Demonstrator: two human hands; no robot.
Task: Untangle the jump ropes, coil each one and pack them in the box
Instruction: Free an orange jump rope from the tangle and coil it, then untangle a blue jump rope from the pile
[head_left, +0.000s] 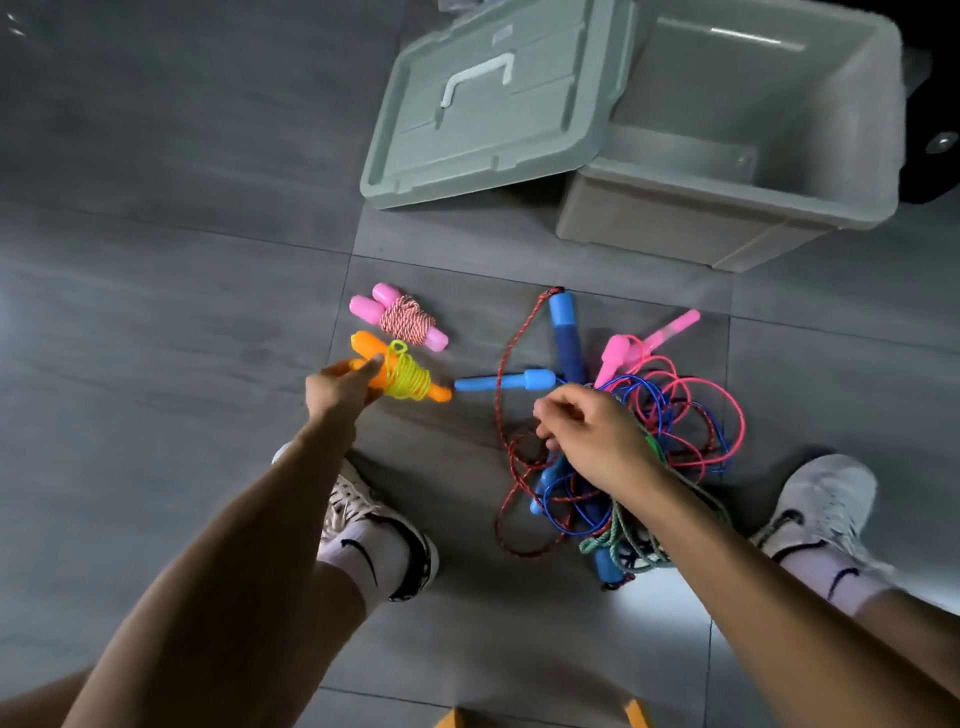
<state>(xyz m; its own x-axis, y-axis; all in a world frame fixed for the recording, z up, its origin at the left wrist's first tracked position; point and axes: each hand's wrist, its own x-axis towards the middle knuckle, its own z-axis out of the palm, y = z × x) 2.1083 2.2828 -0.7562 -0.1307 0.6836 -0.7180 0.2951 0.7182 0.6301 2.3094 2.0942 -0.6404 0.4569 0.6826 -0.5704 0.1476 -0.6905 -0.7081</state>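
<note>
Your left hand (340, 387) pinches the orange coil (402, 374); right hand (587, 434), curled in the tangle (649, 431) at three o'clock, could tighten knots.

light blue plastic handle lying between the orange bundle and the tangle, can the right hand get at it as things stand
Probably yes. The light blue plastic handle lies bare on the grey tiled floor, nothing on top of it. The right hand sits just beside it over the tangle of coloured ropes, and nothing stands between them.
</note>
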